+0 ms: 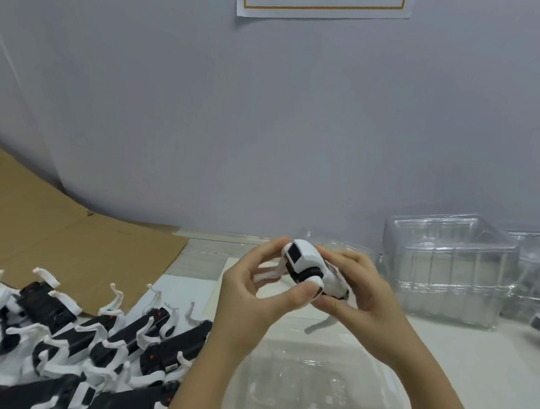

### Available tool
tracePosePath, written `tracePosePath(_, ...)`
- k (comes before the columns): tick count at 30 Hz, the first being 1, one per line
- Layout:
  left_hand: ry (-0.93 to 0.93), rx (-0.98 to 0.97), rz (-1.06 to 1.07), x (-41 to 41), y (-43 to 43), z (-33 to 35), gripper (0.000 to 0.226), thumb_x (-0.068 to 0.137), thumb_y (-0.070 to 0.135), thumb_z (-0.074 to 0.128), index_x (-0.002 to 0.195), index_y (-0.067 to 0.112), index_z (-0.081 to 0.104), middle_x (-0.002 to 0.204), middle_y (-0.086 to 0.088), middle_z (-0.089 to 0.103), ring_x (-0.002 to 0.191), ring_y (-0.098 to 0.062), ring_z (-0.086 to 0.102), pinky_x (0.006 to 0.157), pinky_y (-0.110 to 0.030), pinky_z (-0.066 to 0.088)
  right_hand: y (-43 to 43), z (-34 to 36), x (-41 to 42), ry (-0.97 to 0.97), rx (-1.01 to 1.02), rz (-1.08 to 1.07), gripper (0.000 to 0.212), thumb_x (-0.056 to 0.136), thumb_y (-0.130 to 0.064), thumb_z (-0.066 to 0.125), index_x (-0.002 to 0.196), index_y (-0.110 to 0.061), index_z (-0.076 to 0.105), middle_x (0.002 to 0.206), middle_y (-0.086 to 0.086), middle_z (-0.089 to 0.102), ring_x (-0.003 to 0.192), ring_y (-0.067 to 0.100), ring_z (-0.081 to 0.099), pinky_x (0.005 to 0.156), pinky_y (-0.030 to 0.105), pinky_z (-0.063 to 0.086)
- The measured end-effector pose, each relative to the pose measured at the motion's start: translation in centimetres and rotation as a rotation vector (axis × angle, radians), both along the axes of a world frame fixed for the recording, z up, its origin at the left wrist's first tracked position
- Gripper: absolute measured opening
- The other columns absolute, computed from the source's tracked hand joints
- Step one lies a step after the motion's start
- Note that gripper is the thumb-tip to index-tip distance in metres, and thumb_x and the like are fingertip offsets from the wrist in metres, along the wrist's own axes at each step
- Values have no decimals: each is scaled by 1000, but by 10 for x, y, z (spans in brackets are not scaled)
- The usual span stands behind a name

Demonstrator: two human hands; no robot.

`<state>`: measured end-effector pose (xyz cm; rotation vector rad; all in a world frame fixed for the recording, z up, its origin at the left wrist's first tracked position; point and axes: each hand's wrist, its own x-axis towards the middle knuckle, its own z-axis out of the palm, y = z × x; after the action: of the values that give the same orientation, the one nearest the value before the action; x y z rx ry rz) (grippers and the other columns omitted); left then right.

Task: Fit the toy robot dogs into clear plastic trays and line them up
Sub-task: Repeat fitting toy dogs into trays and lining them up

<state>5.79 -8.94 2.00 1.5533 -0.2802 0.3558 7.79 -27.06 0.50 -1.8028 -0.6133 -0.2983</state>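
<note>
Toy robot dog (304,263), white with a black face panel, is held in the air over the middle of the tabletop (473,375). The left hand (253,301) pinches its head between thumb and curled fingers (269,248). The right hand (361,295) wraps round its body from the right. A clear tray (308,387) lies just below, near the person. A pile of dogs (73,347) lies upside down at the near left, and stacked trays (448,265) stand far right.

Toy robot dog (306,265) in both hands (250,295) (361,292)
</note>
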Motion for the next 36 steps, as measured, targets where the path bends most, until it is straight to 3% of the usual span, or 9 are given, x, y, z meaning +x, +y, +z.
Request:
tracePosePath(3, -50, 15, 252, -3, -10, 0, 57, 46, 59, 84, 98, 43, 69, 100, 19, 71, 95, -4, 68, 84, -33, 56, 9, -9, 3, -160, -109, -168, 57, 87, -20, 66, 135, -47, 48, 114, -20, 61, 111, 4, 57, 90, 12, 42)
tracePosePath(8, -156, 77, 472, -11, -25, -2, 46, 49, 65, 79, 83, 40, 61, 95, 23, 64, 89, -3, 65, 76, -19, 50, 18, -23, 8, -96, -82, -116, 60, 95, 0, 56, 143, -33, 44, 132, -26, 56, 124, 2, 54, 103, 27, 45)
tracePosePath(14, -135, 31, 426, -12, -28, -3, 46, 48, 62, 80, 82, 38, 60, 94, 22, 65, 88, -3, 66, 75, -23, 52, 9, -20, 9, -88, -141, -118, 66, 97, -6, 54, 140, -53, 36, 134, -29, 53, 127, 0, 51, 104, 26, 43)
tracePosePath(18, -34, -120, 310, -9, -22, 0, 43, 51, 51, 89, 84, 36, 66, 90, 9, 73, 85, -12, 71, 74, -28, 55, 6, -16, 8, -110, -185, -133, 72, 97, -8, 56, 137, -63, 32, 133, -36, 50, 125, -5, 50, 104, 26, 44)
tracePosePath(21, 34, -240, 214, -7, -19, 4, 34, 54, 39, 90, 79, 27, 70, 84, 4, 74, 80, -15, 73, 63, -20, 54, 3, -13, 9, -113, -200, -142, 76, 97, -4, 56, 139, -62, 31, 131, -33, 53, 123, -2, 53, 103, 30, 46)
tracePosePath(25, 60, -290, 166, -6, -19, 6, 34, 52, 39, 92, 77, 26, 72, 82, 3, 74, 77, -15, 73, 58, -15, 51, 1, -12, 8, -139, -212, -153, 75, 96, -3, 56, 140, -60, 32, 133, -26, 55, 125, -3, 51, 104, 23, 43)
tracePosePath(28, 87, -305, 153, -6, -18, 7, 41, 48, 46, 91, 79, 28, 72, 88, 2, 74, 82, -14, 72, 65, -17, 53, 0, -11, 8, -145, -215, -150, 73, 96, -4, 57, 140, -57, 33, 132, -27, 55, 124, -4, 50, 101, 15, 41)
tracePosePath(31, 178, -360, 77, -4, -15, 8, 35, 53, 45, 85, 82, 28, 74, 94, -5, 73, 90, -21, 69, 81, -33, 52, 1, -11, 7, -160, -228, -148, 74, 96, -4, 58, 138, -57, 32, 132, -30, 53, 124, -9, 47, 99, 8, 36)
tracePosePath(36, 209, -366, 41, -4, -12, 10, 23, 58, 37, 86, 76, 27, 76, 88, -5, 72, 90, -23, 66, 84, -36, 49, 1, -11, 8, -158, -226, -137, 74, 96, -5, 59, 137, -60, 32, 133, -30, 52, 126, -7, 47, 101, 8, 35)
